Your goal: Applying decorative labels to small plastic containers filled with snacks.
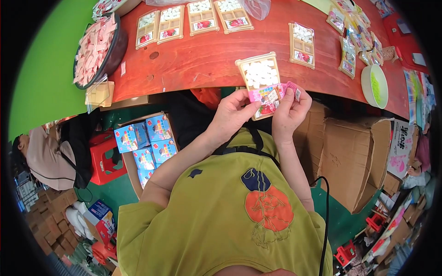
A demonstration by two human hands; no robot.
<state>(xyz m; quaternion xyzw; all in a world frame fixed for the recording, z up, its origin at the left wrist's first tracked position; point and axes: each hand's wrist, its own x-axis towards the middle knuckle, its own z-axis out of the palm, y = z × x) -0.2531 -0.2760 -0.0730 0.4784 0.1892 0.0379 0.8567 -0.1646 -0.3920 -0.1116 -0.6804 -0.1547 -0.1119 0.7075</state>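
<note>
At the table's near edge I hold up a small tan compartment tray (246, 61) filled with white candy pieces (261, 73). A pink printed wrapper (268, 93) lies across its lower half, with a strawberry picture showing below it. My left hand (235, 112) grips the tray's lower left side, thumb over the front. On the other side my right hand (290, 112) pinches the wrapper's right end between thumb and fingers; that end sticks out past the tray. The fingers behind the tray are partly hidden.
Similar filled trays (201, 25) line the red table's far side, another tray (302, 53) to the right. A dark basin (120, 48) holds pink packets. A pale bowl (385, 94) with green bits stands near wrapped packs (348, 60). Below are a box of blue cartons (164, 151) and an open cardboard box (347, 158).
</note>
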